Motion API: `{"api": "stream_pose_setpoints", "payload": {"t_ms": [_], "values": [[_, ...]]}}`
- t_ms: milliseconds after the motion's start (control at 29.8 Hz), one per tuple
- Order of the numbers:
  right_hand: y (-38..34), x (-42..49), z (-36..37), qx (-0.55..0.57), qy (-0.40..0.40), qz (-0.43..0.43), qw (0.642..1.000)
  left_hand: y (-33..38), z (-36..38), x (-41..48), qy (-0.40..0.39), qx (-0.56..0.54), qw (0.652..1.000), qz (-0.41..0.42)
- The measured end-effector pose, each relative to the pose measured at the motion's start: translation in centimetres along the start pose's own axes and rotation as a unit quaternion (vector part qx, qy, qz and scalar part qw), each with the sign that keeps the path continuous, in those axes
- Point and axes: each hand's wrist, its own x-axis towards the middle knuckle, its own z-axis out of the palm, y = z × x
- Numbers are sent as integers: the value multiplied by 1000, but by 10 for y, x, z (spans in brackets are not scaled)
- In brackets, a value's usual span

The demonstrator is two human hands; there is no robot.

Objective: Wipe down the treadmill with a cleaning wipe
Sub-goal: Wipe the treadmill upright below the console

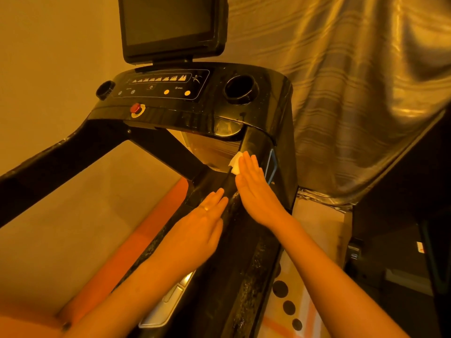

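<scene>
**Treadmill** [185, 118]: black and glossy, seen from the user's end. Fittings:
- dark screen [170, 23] on a stalk above the console
- control panel [161, 85] with orange marks and two lit orange dots
- red stop button [135, 108] on a yellow ring below the panel
- round cup holder [240, 89] at the console's right end
- left handrail [48, 162] running off to the lower left
- right handrail [244, 252] running down the middle of the view, its top speckled with pale flecks
- silver plate [168, 303] set into the right handrail's inner side
- blue loop [272, 167] on the outer side of the right upright

**Wipe** [234, 164]: small and white. It lies where the right handrail meets the upright below the console. Most of it is covered by fingers, with one corner showing to their left.

**Right hand** [256, 189]: palm down on the upright. The grip is wide, with fingers straight and close together. The fingertips press the wipe flat against the black surface, and nothing is curled round it.

**Left hand** [202, 223]: palm down on the inner edge of the right handrail, just beside and below the right hand. The grip is wide, the fingers are straight, and it holds nothing. A ring [206, 208] sits on one finger.

**Surroundings**: a shiny striped curtain [353, 81] hangs to the right and behind. A plain wall is to the left, and an orange strip [156, 223] runs beneath the rails.
</scene>
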Motion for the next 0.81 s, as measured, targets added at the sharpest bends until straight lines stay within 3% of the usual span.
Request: {"api": "stream_pose_setpoints", "payload": {"t_ms": [201,537,806], "values": [[-12,-25,38,7,54,5,999,-3,-2,-60,-29,23,999,-10],[-17,-26,41,35,95,40,994,-8,6,-58,-11,-15,1000,-9],[-29,-38,46,5,78,31,996,-4,3,-56,-1,-39,999,-1]]}}
